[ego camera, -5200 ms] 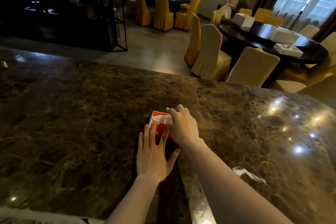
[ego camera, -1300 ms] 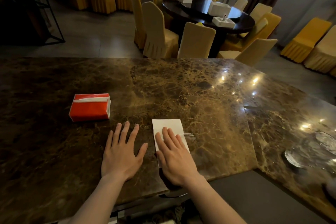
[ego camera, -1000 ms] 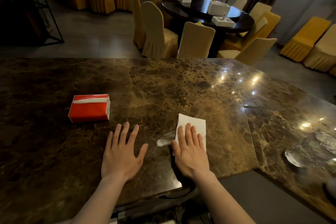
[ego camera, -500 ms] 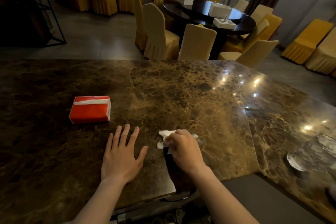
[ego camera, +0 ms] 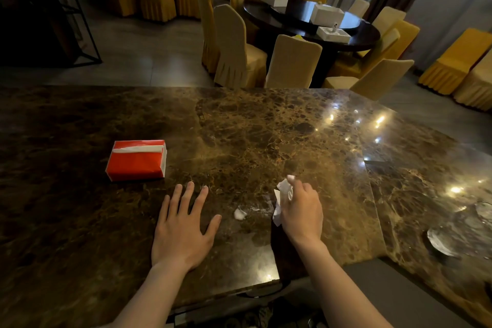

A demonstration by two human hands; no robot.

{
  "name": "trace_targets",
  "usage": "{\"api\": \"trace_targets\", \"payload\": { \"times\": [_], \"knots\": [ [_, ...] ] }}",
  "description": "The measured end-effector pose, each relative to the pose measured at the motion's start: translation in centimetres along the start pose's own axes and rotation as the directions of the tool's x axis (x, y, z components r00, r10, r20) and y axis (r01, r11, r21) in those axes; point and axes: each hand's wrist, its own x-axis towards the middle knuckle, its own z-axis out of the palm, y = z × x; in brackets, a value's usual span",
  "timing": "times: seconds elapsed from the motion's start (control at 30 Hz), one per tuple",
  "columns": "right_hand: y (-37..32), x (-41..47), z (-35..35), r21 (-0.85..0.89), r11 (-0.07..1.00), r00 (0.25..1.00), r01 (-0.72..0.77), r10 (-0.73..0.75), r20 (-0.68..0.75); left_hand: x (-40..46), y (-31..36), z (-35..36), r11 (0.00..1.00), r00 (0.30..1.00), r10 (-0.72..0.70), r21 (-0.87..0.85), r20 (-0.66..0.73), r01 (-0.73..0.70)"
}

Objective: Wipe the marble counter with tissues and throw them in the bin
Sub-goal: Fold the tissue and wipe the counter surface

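My right hand is closed around a crumpled white tissue just above the brown marble counter. A small white scrap lies on the marble with a faint wet smear beside it, between my two hands. My left hand rests flat on the counter, fingers spread, holding nothing. A red tissue pack with a white strip sits on the counter to the left, just beyond my left hand. No bin is in view.
The counter's near edge runs below my hands and steps away to the right. Shiny glass pieces lie on the counter at far right. Beyond the counter stand covered chairs and a dark round table with white boxes.
My right hand went from pressing the flat tissue on the marble to bunching it up, then moved right and lifted slightly. A small white scrap now lies exposed. My left hand stayed put.
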Motion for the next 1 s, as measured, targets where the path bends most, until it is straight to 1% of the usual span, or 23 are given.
{"api": "trace_targets", "payload": {
  "times": [0.03, 0.1, 0.17, 0.27, 0.33, 0.4, 0.47, 0.53, 0.63, 0.73, 0.77, 0.8, 0.83, 0.9, 0.93, 1.0],
  "knots": [
    [0.2, -0.5, 0.2, -0.027, 0.997, 0.998, 0.068, -0.067, 0.010, 0.0, 0.0, 0.0, 1.000, 1.000, 0.000, -0.001, -0.002, 0.000],
    [0.7, -1.2, 0.5, -0.008, 0.984, 0.983, 0.179, -0.178, 0.036, 0.0, 0.0, 0.0, 1.000, 1.000, -0.001, -0.007, -0.006, 0.001],
    [1.1, -1.6, 0.7, 0.016, 0.971, 0.968, 0.239, -0.240, 0.079, 0.0, 0.0, 0.1, 1.000, 1.000, 0.000, -0.011, -0.005, 0.000],
    [1.6, -1.6, 1.2, -0.076, 0.964, 0.951, 0.256, -0.236, 0.200, 0.0, -0.1, 0.1, 1.000, 1.000, -0.002, -0.017, -0.009, 0.002],
    [1.8, -1.4, 1.4, -0.165, 0.959, 0.956, 0.228, -0.189, 0.224, 0.1, -0.1, 0.2, 1.000, 1.000, -0.001, -0.015, -0.008, 0.000],
    [1.5, -1.4, 1.5, -0.182, 0.970, 0.969, 0.163, -0.122, 0.215, 0.1, -0.1, 0.2, 1.000, 1.000, -0.002, -0.014, -0.011, 0.002],
    [0.4, -1.9, 1.9, -0.123, 0.982, 0.973, 0.142, -0.116, 0.198, 0.2, -0.1, 0.3, 1.000, 1.000, 0.004, -0.019, -0.010, -0.004],
    [-1.6, -3.0, 2.8, -0.037, 0.980, 0.963, 0.194, -0.184, 0.195, 0.3, -0.2, 0.3, 1.000, 1.000, 0.007, -0.022, -0.006, -0.008],
    [-4.8, -4.7, 4.2, 0.094, 0.941, 0.907, 0.325, -0.338, 0.251, 0.3, -0.2, 0.2, 1.000, 1.000, 0.014, -0.027, 0.001, -0.014],
    [-5.7, -5.3, 4.5, 0.105, 0.900, 0.844, 0.424, -0.434, 0.314, 0.4, -0.3, 0.0, 0.999, 1.000, 0.019, -0.042, 0.001, -0.019],
    [-5.4, -5.1, 4.1, 0.090, 0.897, 0.843, 0.433, -0.439, 0.312, 0.4, -0.3, 0.0, 0.999, 1.000, 0.020, -0.047, -0.001, -0.020],
    [-4.8, -4.9, 3.5, 0.074, 0.904, 0.857, 0.422, -0.424, 0.292, 0.3, -0.3, 0.0, 0.998, 1.000, 0.022, -0.052, -0.006, -0.022],
    [-4.1, -4.7, 3.0, 0.057, 0.922, 0.884, 0.384, -0.385, 0.267, 0.2, -0.3, 0.0, 0.998, 1.000, 0.021, -0.059, -0.009, -0.022],
    [-2.1, -3.9, 2.1, 0.025, 0.965, 0.941, 0.260, -0.259, 0.218, 0.1, -0.3, 0.0, 0.997, 1.000, 0.018, -0.072, -0.013, -0.019],
    [-1.3, -3.5, 1.9, 0.007, 0.979, 0.958, 0.206, -0.203, 0.203, 0.1, -0.3, 0.0, 0.997, 1.000, 0.016, -0.074, -0.015, -0.017],
    [-0.8, -3.1, 2.1, -0.040, 0.989, 0.974, 0.144, -0.135, 0.183, 0.1, -0.2, 0.0, 0.998, 1.000, 0.015, -0.065, -0.014, -0.016]
  ]
}}
